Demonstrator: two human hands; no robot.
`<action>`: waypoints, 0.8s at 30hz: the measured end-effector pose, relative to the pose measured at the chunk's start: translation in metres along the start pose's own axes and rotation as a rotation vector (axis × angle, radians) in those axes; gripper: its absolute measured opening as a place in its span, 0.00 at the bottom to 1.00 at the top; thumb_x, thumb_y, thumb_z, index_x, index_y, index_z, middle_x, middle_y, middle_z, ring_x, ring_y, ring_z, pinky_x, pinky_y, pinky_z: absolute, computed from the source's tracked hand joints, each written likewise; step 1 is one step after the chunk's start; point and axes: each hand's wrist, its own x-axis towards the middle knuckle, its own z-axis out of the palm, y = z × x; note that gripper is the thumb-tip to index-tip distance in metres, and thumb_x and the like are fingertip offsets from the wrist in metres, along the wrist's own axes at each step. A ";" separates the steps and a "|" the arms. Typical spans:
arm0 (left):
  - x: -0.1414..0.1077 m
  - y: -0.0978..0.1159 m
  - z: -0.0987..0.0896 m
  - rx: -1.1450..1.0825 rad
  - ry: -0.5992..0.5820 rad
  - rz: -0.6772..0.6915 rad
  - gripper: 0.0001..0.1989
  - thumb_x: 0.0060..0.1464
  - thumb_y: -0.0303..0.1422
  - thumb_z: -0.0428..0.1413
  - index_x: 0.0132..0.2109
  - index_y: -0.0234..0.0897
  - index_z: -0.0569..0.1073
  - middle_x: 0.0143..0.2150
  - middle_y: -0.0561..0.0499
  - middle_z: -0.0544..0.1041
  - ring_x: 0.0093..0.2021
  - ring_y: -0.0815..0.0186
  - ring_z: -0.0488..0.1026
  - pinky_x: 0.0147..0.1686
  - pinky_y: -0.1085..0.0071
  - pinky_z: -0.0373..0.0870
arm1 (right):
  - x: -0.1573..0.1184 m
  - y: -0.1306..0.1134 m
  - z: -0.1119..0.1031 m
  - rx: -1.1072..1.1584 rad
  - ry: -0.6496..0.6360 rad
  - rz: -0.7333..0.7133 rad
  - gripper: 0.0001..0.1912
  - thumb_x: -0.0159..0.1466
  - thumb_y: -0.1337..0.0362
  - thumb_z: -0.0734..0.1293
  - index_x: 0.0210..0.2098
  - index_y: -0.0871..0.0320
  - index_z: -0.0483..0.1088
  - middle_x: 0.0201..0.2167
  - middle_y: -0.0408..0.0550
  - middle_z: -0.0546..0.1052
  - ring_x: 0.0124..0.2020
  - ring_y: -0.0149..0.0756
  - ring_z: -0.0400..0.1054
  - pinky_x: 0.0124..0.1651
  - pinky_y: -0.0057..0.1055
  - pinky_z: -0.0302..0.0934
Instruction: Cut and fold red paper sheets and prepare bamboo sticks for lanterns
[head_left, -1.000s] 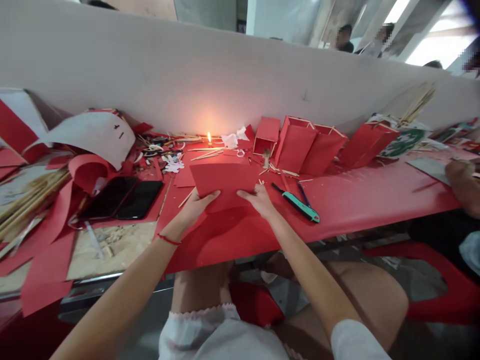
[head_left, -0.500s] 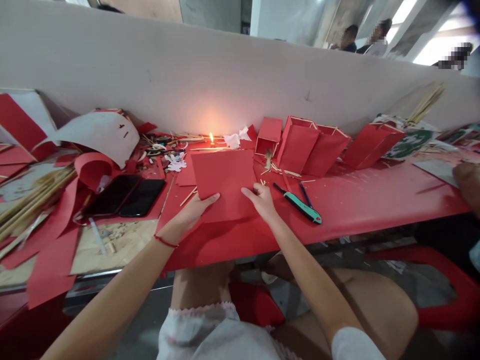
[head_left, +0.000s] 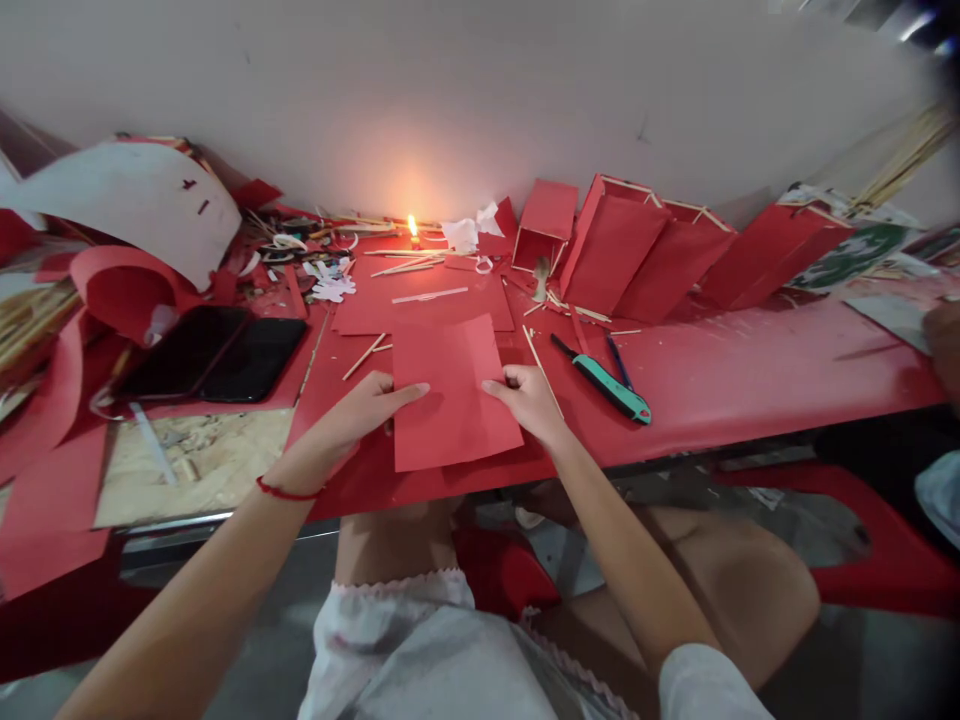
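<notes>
A sheet of red paper (head_left: 450, 420) is held between my two hands, above the red tabletop near its front edge. My left hand (head_left: 379, 405) is closed on its left side, thumb on top and fingers tucked beneath. On the opposite side my right hand (head_left: 529, 400) pinches it the same way, its curled fingers partly hidden. Beyond the sheet lie a flat red card (head_left: 420, 318) and a thin pale strip (head_left: 430, 296). Thin wooden sticks (head_left: 364, 356) rest left of the sheet. To the right are a green utility knife (head_left: 611, 388) and a dark blue pen (head_left: 619, 362).
A lit candle (head_left: 413, 232) burns by the wall. Several red paper boxes with stick frames (head_left: 615, 250) stand at the back right. Two dark phones (head_left: 255, 360), paper scraps and a curved white sheet (head_left: 127, 200) are on the left. Another person's hand (head_left: 943, 345) shows at the right edge.
The sheet has been tipped flatter and drawn nearer to me, uncovering the card and pale strip behind it. Both hands keep hold. My view has tilted downward.
</notes>
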 end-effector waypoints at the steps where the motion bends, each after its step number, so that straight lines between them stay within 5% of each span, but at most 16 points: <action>1: 0.003 -0.001 -0.003 0.065 0.005 0.007 0.21 0.42 0.44 0.70 0.18 0.40 0.69 0.15 0.55 0.67 0.17 0.66 0.66 0.18 0.71 0.59 | 0.000 0.001 0.000 -0.042 -0.009 0.007 0.22 0.59 0.59 0.70 0.19 0.53 0.52 0.19 0.35 0.53 0.24 0.28 0.48 0.29 0.30 0.43; 5: 0.007 -0.002 -0.010 0.397 0.171 0.089 0.14 0.47 0.44 0.66 0.36 0.41 0.78 0.20 0.53 0.71 0.27 0.56 0.74 0.29 0.66 0.67 | -0.003 -0.002 0.002 -0.212 -0.050 0.027 0.26 0.58 0.64 0.70 0.18 0.53 0.47 0.18 0.34 0.48 0.23 0.27 0.44 0.29 0.32 0.39; 8: 0.004 0.001 -0.004 0.904 0.277 0.409 0.24 0.56 0.44 0.59 0.56 0.38 0.74 0.38 0.42 0.80 0.44 0.46 0.77 0.44 0.55 0.72 | -0.003 -0.011 0.001 -0.332 -0.090 0.037 0.26 0.59 0.66 0.71 0.18 0.54 0.48 0.16 0.34 0.50 0.22 0.28 0.44 0.30 0.32 0.39; 11: 0.006 0.005 0.011 1.120 0.034 0.683 0.16 0.63 0.38 0.50 0.51 0.36 0.76 0.46 0.37 0.78 0.50 0.48 0.75 0.50 0.53 0.72 | -0.001 -0.018 0.001 -0.438 -0.130 0.044 0.26 0.61 0.67 0.70 0.18 0.54 0.49 0.16 0.35 0.52 0.22 0.28 0.44 0.30 0.33 0.39; 14: 0.020 0.008 0.020 1.171 -0.188 0.694 0.15 0.63 0.31 0.46 0.39 0.36 0.77 0.40 0.40 0.78 0.43 0.53 0.76 0.45 0.56 0.72 | 0.001 -0.023 0.000 -0.533 -0.167 0.061 0.25 0.61 0.67 0.70 0.18 0.54 0.51 0.17 0.36 0.55 0.23 0.30 0.49 0.30 0.33 0.40; 21: 0.067 0.011 0.007 1.152 -0.273 0.610 0.09 0.57 0.33 0.51 0.40 0.38 0.75 0.41 0.42 0.79 0.40 0.54 0.76 0.37 0.62 0.68 | 0.000 -0.045 0.005 -0.924 -0.266 0.056 0.06 0.65 0.67 0.65 0.32 0.57 0.72 0.31 0.52 0.78 0.34 0.42 0.73 0.32 0.33 0.54; 24: 0.073 0.011 0.002 1.145 -0.354 0.609 0.08 0.55 0.33 0.52 0.38 0.38 0.75 0.39 0.45 0.80 0.38 0.56 0.76 0.36 0.64 0.66 | -0.005 -0.059 0.014 -1.101 -0.286 -0.003 0.08 0.66 0.71 0.62 0.40 0.60 0.73 0.33 0.55 0.80 0.35 0.45 0.77 0.32 0.32 0.61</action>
